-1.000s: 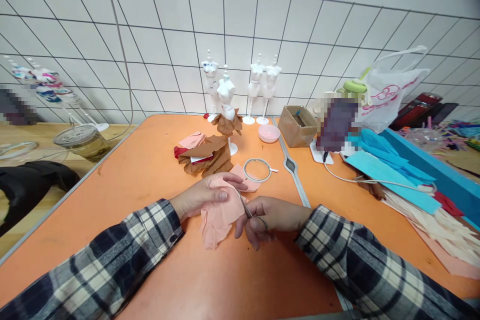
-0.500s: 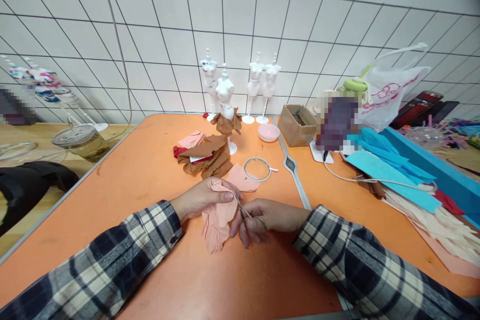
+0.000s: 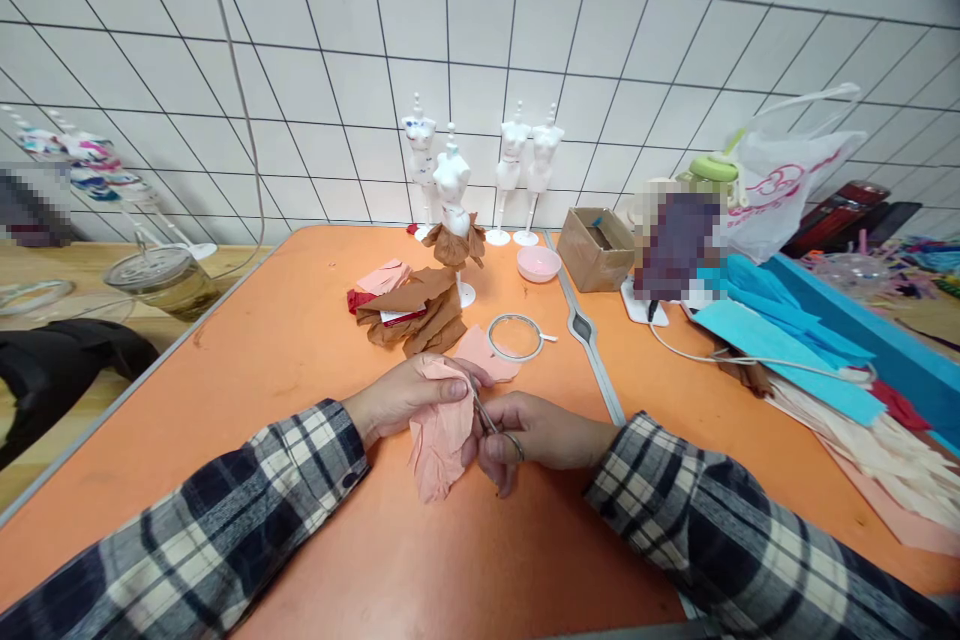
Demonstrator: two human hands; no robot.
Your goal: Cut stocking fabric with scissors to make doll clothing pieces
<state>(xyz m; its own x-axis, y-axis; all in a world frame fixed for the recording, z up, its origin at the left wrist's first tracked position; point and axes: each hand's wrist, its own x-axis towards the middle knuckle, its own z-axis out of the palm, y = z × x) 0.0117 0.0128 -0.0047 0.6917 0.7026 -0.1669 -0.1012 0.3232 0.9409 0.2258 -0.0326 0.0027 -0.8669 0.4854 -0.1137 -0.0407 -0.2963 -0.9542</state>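
My left hand [image 3: 416, 390] pinches a crumpled sheet of pink crepe paper [image 3: 439, 455], thumb on top, and the sheet hangs down below the fingers. In my right hand [image 3: 529, 435] is a pair of metal scissors [image 3: 486, 414], with a finger loop around the thumb. Their blades point up and left at the right edge of the pink paper; the tips are partly hidden by it. Just beyond my hands lie a flat pink paper piece [image 3: 480, 350] and a roll of clear tape [image 3: 491, 332] partly over it.
Brown, red and pink papers [image 3: 420, 305] are piled ahead. Behind stand a mini mannequin [image 3: 452, 182] with a brown paper skirt and several plain ones. A pink bowl [image 3: 538, 265], a cardboard box [image 3: 598, 255] and a phone on a stand [image 3: 675, 245] line the back; coloured sheets [image 3: 795, 360] lie right.
The scissors have closed: the handles and my right fingers have come together at the paper's edge. The hanging paper has shifted slightly right. My left hand keeps its hold.
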